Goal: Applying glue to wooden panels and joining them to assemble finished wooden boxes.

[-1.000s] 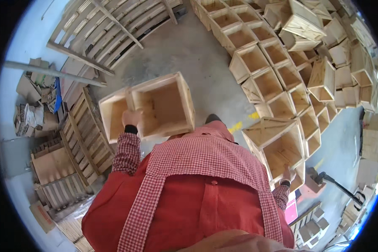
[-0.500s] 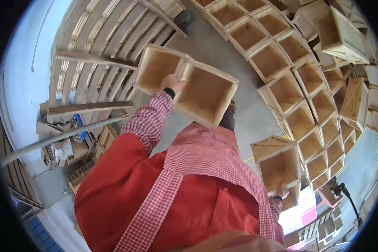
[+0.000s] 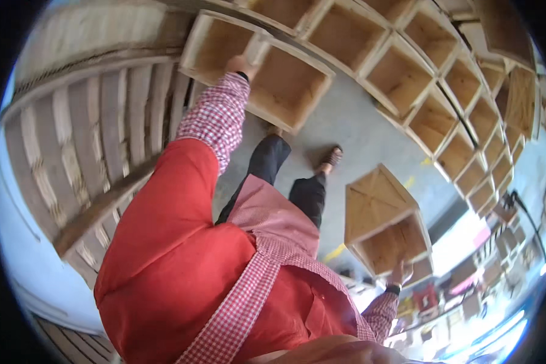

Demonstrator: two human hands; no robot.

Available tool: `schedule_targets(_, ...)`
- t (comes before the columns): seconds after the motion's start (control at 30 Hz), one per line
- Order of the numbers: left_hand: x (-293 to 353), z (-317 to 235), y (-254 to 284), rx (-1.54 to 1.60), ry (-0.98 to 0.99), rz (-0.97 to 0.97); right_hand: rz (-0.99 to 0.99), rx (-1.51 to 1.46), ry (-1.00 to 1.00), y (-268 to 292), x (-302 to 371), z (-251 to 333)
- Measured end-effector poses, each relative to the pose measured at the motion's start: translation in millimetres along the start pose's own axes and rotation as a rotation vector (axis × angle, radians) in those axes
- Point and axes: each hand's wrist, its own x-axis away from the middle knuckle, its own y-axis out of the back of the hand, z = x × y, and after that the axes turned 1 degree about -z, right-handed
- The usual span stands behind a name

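My left hand [image 3: 242, 65] is closed over the adjoining walls of two open wooden boxes, a left one [image 3: 221, 47] and a right one [image 3: 288, 79]. They hang side by side, open faces toward me, out ahead at the end of my stretched arm. Low on my right side, my right hand [image 3: 400, 273] grips a wooden box [image 3: 379, 197] by its rim, its fingers partly hidden. Beside that hand shows a further wooden edge, perhaps of a second box. Bare wood forms all these boxes, and a braced outer side shows on the right-hand one.
Rows of open wooden boxes [image 3: 400, 76] curve along the far and right side, near the left-hand boxes. A slatted wooden rack [image 3: 106, 121] stands on my left. Grey floor [image 3: 346, 115] lies between, under my feet. Blurred shelving [image 3: 467, 303] shows at lower right.
My view has turned, and my left hand with its two boxes is farther ahead, closer to the box rows. My legs now show in a stride. The right-hand box has tilted, showing more outer side.
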Motion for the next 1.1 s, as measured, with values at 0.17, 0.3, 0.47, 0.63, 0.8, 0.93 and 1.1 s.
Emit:
schedule_targets(0.17,-56,6,-12,0.006,0.069,-0.012,0.04,0.161,-0.051,-76,32,38)
schedule_targets(0.3,-121,56,-29,-0.026,0.045,-0.034,0.104,0.293,0.036,-173,25,79)
schedule_targets(0.47,-106,36,-16,-0.085,-0.014,-0.009,0.137,0.437,-0.015,-291,13,171)
schedule_targets(0.63,-111,45,-15,-0.076,-0.067,-0.101,0.141,0.333,-0.03,-373,-16,249)
schedule_targets(0.8,-114,45,-18,-0.145,-0.073,-0.083,0.126,0.297,-0.151,-397,-30,307)
schedule_targets(0.93,-130,44,-28,-0.048,-0.139,0.001,0.031,0.219,-0.135,-386,-50,311)
schedule_targets(1.1,-180,125,-2,-0.122,-0.105,0.164,0.366,0.109,0.015,-386,-40,354)
